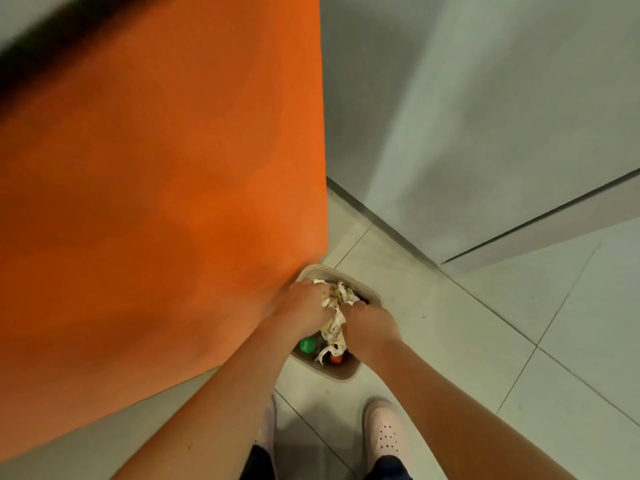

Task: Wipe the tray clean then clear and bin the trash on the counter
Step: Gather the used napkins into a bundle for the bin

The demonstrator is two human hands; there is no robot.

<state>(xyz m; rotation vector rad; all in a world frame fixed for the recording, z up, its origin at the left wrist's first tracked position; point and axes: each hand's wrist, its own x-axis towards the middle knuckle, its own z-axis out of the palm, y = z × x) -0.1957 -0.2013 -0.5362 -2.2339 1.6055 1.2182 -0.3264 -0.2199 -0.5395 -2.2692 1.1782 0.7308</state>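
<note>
While over bin (349, 372), L hand (306, 304) & R hand (372, 329) both clutch crumpled paper trash (337, 306).

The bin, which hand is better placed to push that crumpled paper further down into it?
Probably right. The right hand sits over the open middle of the bin, atop the crumpled paper; the left hand is crowded against the orange surface.
</note>
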